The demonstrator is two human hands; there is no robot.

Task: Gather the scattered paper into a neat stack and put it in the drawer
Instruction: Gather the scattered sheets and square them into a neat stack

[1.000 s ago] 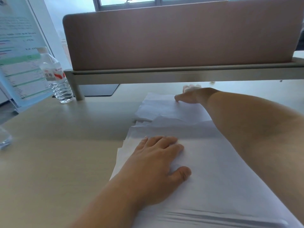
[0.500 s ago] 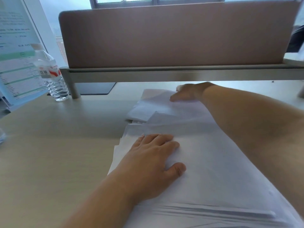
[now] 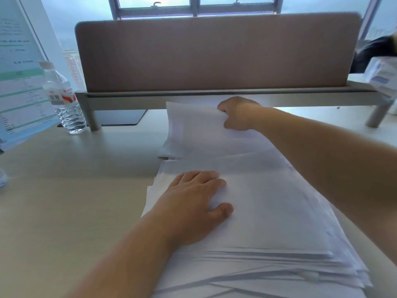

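Observation:
A loose pile of white paper sheets (image 3: 268, 207) lies on the desk in front of me, its near edges fanned out unevenly. My left hand (image 3: 193, 203) rests flat on the pile's left side, fingers straight. At the far end, my right hand (image 3: 238, 114) grips the top edge of the far sheets (image 3: 193, 130), fingers curled round it, and that edge is lifted and bowed off the desk. No drawer is in view.
The light wooden desk (image 3: 64, 211) stretches to the left. A water bottle (image 3: 63, 100) stands at the back left beside a standing printed sign (image 3: 19, 82). A brown partition screen on a raised shelf (image 3: 214, 59) blocks the back. A packet (image 3: 384, 76) sits far right.
My right hand went from lying on the far sheets to curling round their top edge, which now lifts and bows. My left hand stayed flat on the pile.

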